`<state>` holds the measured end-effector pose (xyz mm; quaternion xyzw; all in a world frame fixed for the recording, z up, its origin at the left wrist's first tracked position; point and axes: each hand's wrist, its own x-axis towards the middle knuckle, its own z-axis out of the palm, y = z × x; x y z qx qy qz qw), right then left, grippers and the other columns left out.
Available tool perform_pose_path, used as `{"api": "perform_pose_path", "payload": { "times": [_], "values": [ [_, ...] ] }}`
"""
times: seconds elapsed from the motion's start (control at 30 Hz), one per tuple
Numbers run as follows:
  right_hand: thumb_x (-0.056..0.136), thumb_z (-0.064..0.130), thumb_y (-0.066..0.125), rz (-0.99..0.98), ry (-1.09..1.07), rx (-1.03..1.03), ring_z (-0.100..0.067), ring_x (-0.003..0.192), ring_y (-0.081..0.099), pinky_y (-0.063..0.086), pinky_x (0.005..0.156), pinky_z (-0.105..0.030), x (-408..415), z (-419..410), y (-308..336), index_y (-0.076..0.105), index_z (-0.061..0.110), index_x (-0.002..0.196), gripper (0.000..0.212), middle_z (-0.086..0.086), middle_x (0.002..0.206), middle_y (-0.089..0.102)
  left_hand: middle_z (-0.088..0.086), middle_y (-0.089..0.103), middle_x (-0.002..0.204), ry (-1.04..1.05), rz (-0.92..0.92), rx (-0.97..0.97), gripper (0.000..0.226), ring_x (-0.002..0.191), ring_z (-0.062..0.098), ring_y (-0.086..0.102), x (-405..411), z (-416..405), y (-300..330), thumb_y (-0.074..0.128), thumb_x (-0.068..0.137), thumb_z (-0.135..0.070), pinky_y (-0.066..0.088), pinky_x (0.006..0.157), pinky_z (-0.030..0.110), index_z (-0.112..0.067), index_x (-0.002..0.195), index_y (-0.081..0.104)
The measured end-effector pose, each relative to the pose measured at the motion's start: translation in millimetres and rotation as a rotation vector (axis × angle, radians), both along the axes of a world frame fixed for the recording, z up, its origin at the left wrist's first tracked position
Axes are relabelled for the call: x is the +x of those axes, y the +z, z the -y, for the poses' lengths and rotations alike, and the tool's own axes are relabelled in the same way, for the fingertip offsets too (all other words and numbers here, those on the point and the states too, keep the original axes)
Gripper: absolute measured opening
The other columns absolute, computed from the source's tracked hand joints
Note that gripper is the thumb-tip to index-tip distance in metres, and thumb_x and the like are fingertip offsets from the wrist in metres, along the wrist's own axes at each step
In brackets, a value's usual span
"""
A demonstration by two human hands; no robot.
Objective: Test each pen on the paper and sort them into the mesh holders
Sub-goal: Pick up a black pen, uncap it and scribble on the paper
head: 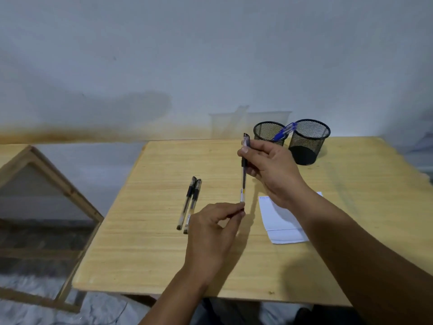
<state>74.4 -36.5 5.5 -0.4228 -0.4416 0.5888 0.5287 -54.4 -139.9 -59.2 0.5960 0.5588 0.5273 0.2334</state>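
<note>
A black gel pen (243, 181) stands nearly upright above the wooden table (152, 254), held at both ends. My right hand (269, 167) grips its capped upper part. My left hand (215, 228) pinches its lower end between thumb and fingers. Two more black pens (190, 202) lie side by side on the table to the left. A white sheet of paper (278, 221) lies under my right forearm. At the back stand two black mesh holders: the left one (264, 132) holds blue pens (284, 132), the right one (309, 141) looks empty.
A clear plastic container (225, 125) stands against the wall behind the holders. A wooden triangular frame (58, 184) sits left of the table, below its level. The table's left edge runs close to the two lying pens.
</note>
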Motion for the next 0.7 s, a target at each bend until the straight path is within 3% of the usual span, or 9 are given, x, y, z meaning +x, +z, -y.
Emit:
{"api": "perform_pose_path", "payload": {
  "times": [0.17, 0.3, 0.4, 0.53, 0.7],
  "values": [
    [0.094, 0.01, 0.062, -0.048, -0.064, 0.03, -0.02, 0.072, 0.065, 0.058, 0.07, -0.035, 41, 21, 12, 0.067, 0.012, 0.104, 0.011, -0.009, 0.085, 0.069, -0.018, 0.075, 0.089, -0.132, 0.026, -0.034, 0.027, 0.087, 0.008, 0.069, 34, -9, 2, 0.075, 0.079, -0.002, 0.05, 0.076, 0.018, -0.026, 0.089, 0.08],
    [0.094, 0.01, 0.062, 0.001, -0.141, 0.043, -0.013, 0.067, 0.058, 0.055, 0.061, -0.028, 67, 33, 9, 0.072, 0.022, 0.097, 0.016, 0.0, 0.076, 0.069, -0.02, 0.074, 0.09, -0.187, 0.041, -0.055, 0.019, 0.087, 0.008, 0.068, 52, -19, 13, 0.07, 0.083, -0.01, 0.05, 0.074, 0.019, -0.026, 0.09, 0.079],
    [0.092, 0.012, 0.065, 0.095, -0.183, 0.029, -0.01, 0.066, 0.058, 0.048, 0.055, -0.022, 80, 43, -3, 0.074, 0.015, 0.097, 0.011, -0.004, 0.079, 0.072, -0.02, 0.074, 0.091, -0.14, 0.153, -0.119, 0.017, 0.086, 0.0, 0.067, 60, -34, 29, 0.07, 0.089, -0.015, 0.049, 0.071, 0.013, -0.027, 0.099, 0.077],
    [0.089, 0.014, 0.07, 0.165, -0.193, 0.019, -0.006, 0.058, 0.059, 0.05, 0.056, -0.022, 88, 55, -18, 0.076, 0.008, 0.092, 0.009, -0.008, 0.078, 0.075, -0.016, 0.075, 0.095, -0.146, 0.287, -0.226, 0.018, 0.088, 0.001, 0.068, 69, -55, 48, 0.069, 0.09, -0.025, 0.055, 0.077, 0.02, -0.028, 0.107, 0.075],
    [0.089, 0.018, 0.069, 0.193, -0.207, -0.011, -0.009, 0.058, 0.057, 0.051, 0.062, -0.025, 90, 61, -27, 0.076, 0.012, 0.089, 0.009, -0.004, 0.076, 0.076, -0.013, 0.076, 0.092, -0.22, 0.299, -0.317, 0.013, 0.087, 0.002, 0.069, 80, -64, 54, 0.069, 0.09, -0.026, 0.054, 0.078, 0.026, -0.028, 0.101, 0.077]
  ]
}}
